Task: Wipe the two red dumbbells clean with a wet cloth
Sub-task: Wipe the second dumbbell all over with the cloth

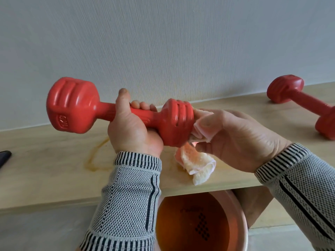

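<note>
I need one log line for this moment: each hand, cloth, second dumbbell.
left hand: grips dumbbell handle | right hand: presses cloth on its end | second dumbbell: lies on shelf

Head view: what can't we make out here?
- Second dumbbell: near end cut off by the right edge.
- Held dumbbell: right end face hidden by the cloth and right hand; handle covered by the left hand.
- Basin: bottom cut off by the lower edge.
</note>
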The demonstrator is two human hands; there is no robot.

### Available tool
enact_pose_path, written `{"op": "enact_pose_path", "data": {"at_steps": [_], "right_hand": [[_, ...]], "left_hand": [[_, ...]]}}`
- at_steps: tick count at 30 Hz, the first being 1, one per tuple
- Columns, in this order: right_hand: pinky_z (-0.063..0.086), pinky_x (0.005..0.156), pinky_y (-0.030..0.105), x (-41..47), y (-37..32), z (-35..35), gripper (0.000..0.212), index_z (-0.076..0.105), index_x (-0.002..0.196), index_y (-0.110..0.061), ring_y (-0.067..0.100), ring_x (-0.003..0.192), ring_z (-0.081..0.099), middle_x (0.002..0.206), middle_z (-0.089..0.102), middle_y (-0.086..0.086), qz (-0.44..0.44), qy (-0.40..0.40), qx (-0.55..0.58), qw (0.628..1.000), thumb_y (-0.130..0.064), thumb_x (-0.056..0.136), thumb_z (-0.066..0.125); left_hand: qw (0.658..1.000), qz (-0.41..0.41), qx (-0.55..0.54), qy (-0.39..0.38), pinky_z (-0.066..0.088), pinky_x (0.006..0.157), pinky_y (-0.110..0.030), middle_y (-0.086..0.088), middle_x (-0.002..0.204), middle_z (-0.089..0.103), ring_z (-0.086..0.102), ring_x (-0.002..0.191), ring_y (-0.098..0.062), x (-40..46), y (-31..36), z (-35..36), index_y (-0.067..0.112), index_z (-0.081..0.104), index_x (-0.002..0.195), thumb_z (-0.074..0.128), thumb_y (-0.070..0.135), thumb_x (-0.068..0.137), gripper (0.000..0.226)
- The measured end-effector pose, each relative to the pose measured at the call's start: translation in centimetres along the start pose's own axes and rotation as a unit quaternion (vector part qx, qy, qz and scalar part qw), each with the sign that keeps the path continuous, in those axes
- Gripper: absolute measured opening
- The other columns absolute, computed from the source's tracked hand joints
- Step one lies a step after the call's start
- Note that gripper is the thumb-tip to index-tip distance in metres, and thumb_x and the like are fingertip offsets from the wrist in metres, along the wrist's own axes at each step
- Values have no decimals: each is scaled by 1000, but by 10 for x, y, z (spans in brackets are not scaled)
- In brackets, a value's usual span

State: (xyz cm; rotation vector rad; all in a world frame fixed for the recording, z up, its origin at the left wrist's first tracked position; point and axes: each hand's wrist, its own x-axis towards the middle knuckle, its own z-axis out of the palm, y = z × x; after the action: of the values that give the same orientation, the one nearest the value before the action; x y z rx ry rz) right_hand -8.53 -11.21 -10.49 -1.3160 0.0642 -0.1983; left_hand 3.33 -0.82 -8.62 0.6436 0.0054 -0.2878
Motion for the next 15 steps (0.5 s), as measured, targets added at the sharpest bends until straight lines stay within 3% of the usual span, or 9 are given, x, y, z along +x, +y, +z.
{"op": "enact_pose_path", "data": {"at_steps": [4, 7, 9, 11, 15], "right_hand": [[46, 58, 23, -1, -3, 4, 13, 57, 58, -16, 13, 66, 49, 68, 50, 1, -3, 7, 3, 1000, -14, 67, 48], [43, 59, 24, -1, -1, 4, 10, 53, 63, -4, 16, 66, 45, 69, 46, 6, -13, 14, -32, 999, -9, 67, 46], [37, 62, 27, 0, 2, 7, 3, 52, 71, 2, 19, 67, 39, 72, 42, 8, -32, 27, -90, 995, -1, 71, 50], [36, 61, 26, 0, 6, 9, 11, 51, 71, -4, 14, 63, 39, 67, 41, 6, -48, 43, -110, 992, 2, 77, 59], [43, 62, 24, 1, 6, 9, 21, 63, 83, -6, 9, 62, 51, 65, 58, -2, -40, 62, -113, 991, -20, 78, 77]], "left_hand": [[1000, 29, 8, -3, 53, 61, -29, 8, 53, 47, 50, 49, -8, -2, -1, 1, 19, 50, 66, 65, 24, 91, 30], [1000, 27, 4, -1, 54, 63, -31, 7, 54, 48, 52, 50, -9, -1, -1, 1, 18, 51, 68, 65, 23, 91, 27], [1000, 23, 2, 0, 53, 62, -30, 6, 56, 48, 51, 50, -10, -1, -2, 0, 18, 50, 68, 66, 23, 90, 27], [1000, 24, -1, 0, 49, 59, -29, 6, 56, 47, 50, 49, -10, -1, -2, 0, 17, 50, 68, 66, 21, 90, 28], [999, 32, 9, 1, 46, 56, -28, 6, 54, 46, 47, 47, -10, -3, -3, 1, 18, 49, 66, 66, 20, 90, 29]]}}
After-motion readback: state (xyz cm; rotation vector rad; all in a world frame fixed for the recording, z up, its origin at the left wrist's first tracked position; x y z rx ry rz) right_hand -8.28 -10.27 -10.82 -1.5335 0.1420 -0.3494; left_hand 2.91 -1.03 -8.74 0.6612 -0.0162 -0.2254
